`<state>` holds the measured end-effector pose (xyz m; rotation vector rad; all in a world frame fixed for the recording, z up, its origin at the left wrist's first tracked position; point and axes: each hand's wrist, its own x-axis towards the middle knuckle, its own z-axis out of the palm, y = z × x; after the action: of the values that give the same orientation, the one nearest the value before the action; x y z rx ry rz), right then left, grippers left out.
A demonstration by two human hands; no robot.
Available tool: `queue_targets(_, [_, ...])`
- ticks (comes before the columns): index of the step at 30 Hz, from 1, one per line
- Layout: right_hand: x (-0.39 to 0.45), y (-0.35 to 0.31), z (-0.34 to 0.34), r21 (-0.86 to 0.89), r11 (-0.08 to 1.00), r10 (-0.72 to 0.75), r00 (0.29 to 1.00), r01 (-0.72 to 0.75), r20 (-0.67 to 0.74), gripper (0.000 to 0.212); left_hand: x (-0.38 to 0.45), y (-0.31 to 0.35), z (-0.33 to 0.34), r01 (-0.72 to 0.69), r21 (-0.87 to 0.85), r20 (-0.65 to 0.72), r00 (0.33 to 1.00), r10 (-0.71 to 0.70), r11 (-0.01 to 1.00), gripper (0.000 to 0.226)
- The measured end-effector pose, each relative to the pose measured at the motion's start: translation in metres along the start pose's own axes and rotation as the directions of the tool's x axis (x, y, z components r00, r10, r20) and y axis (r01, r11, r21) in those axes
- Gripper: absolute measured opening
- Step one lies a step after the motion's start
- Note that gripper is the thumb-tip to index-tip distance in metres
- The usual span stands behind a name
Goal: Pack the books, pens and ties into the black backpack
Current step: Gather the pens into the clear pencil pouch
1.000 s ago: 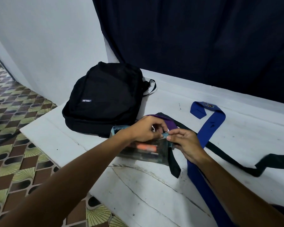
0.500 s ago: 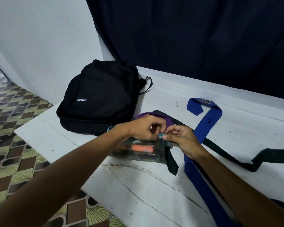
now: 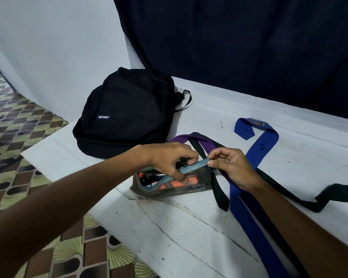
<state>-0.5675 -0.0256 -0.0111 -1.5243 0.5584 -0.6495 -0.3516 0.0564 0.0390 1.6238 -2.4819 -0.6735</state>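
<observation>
I see left hand (image 3: 169, 159) pinching teal zipper edge of clear plastic pen pouch (image 3: 175, 184); right hand (image 3: 232, 167) pinches its 3 o'clock end. Risk: mouth open, pens spill if pouch tips.

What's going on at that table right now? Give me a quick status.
Left hand and right hand both gripping the clear pencil pouch, pens inside. Black backpack looks closed, nothing packed yet. Ties loose on the table, partly under the pouch.
</observation>
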Motion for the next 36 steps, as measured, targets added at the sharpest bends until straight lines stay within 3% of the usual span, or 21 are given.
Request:
queue_targets(6, [0.003,-0.004,-0.003,-0.063,0.998,-0.028,1.000,0.028,0.001,0.016,-0.009,0.000,-0.004,-0.017,0.118,0.064,0.998,0.010,0.993,0.045])
queue_targets(20, [0.009,0.001,-0.021,-0.054,0.998,-0.011,0.997,0.007,-0.072,0.012,-0.041,-0.011,-0.002,0.082,0.148,0.119,0.988,-0.101,0.986,0.058])
queue_targets(36, [0.024,0.003,-0.023,-0.113,0.993,-0.018,0.999,0.015,-0.029,0.013,-0.069,-0.030,-0.003,0.130,0.078,0.128,0.982,-0.139,0.988,0.041])
